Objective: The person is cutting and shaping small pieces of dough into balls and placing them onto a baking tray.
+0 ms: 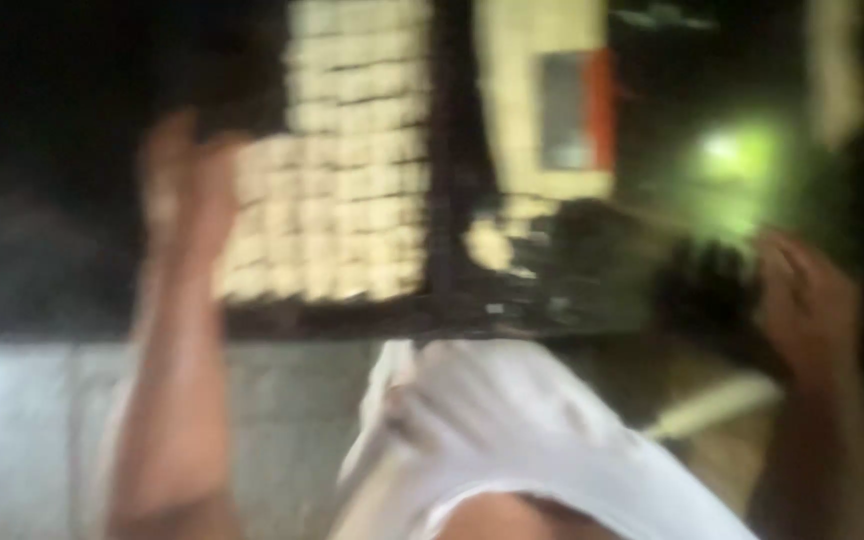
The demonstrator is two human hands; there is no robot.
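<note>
Here left hand (177, 185) against pale block grid (352, 150); right hand (802, 295) beside dark lump (707, 290).

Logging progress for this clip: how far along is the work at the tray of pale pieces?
Done: the dark tray already holds rows of pale pieces, filling most of it. In hand: the left hand is raised at the tray's left edge, and the right hand is by a dark blurred mass. The blur hides any grip. Left: the tray's right section looks mostly unfilled.
</note>
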